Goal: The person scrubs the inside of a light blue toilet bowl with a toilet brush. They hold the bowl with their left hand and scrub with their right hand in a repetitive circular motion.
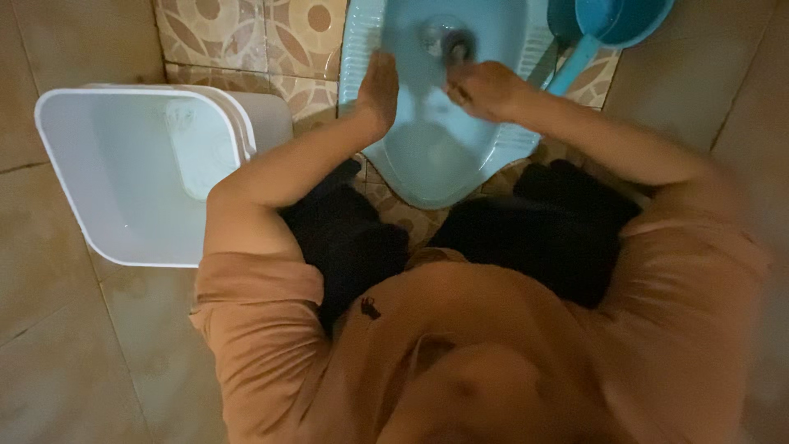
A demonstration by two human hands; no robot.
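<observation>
Head view, looking straight down: person crouched over a light blue squat toilet pan (pixel 436 156) set into the floor. Left hand (pixel 378 86) is flat and open, fingers together, edge-on over the pan's left side, gripping nothing. Right hand (pixel 485 89) is curled into a loose fist just beside the drain hole (pixel 450 39) at the pan's far end; something small may be inside the fist, can't tell, it's blurred. Pan surface is smooth and glossy, ribbed footrests (pixel 355 41) along the rim. Around the pan: patterned tiles (pixel 246 37) with brown circle-and-leaf motifs; the rest of the floor is plain beige tile (pixel 49 329), grout lines visible. White square bucket (pixel 140 173) sits left of the pan, close to the left elbow. Blue dipper (pixel 612 20) with a long handle lies at top right, just beside the pan's rim. Dim, warm lighting.
</observation>
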